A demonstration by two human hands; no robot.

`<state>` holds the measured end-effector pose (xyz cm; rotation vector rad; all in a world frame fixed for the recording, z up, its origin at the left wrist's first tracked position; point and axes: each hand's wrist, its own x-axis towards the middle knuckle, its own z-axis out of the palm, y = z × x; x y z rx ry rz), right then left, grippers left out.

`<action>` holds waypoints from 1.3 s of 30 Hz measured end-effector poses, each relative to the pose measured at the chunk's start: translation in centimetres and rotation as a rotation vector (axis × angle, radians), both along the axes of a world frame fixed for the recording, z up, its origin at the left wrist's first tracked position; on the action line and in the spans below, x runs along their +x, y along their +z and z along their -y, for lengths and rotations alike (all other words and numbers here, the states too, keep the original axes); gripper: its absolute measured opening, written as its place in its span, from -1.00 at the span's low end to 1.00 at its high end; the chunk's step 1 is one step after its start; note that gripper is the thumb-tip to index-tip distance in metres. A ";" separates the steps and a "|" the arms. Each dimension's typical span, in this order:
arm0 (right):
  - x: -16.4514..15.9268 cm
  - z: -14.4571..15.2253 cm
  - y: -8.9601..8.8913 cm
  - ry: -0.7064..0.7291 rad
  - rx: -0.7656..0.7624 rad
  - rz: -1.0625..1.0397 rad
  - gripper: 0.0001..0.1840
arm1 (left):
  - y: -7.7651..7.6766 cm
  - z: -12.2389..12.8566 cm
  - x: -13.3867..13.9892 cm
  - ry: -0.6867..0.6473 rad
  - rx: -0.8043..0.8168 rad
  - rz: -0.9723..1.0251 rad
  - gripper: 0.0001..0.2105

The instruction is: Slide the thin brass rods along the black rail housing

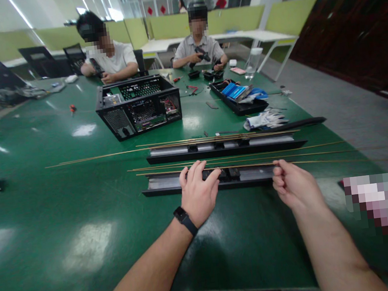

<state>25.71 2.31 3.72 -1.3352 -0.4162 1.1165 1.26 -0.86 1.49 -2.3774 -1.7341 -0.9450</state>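
In the head view, my right hand (294, 183) pinches a long thin brass-coloured rod (248, 165) between thumb and fingers, near the right end of the nearer rail. The rod runs left past my left hand (201, 191), whose fingers are spread over the nearer black-and-silver rail (165, 182). Dark blocks (234, 173) sit in that rail's channel, partly covered by my left hand. Several similar rods lie between this rail and a second, farther rail (170, 151), and more lie along its back edge. Whether my left fingers touch the rod is unclear.
Beyond the rails stands an open black computer case (140, 107). A black tray (238, 105) with blue items, white gloves (266, 119) and a black tube (300, 124) lie at the right. Two people sit across the green table (64, 211), hands on dark tools. A clear jug (252, 61) stands far right.
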 end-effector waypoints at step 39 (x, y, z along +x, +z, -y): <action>-0.9 0.4 -0.7 0.186 0.032 -0.003 -0.84 | 0.2 0.0 0.1 0.000 -0.006 0.002 -0.73</action>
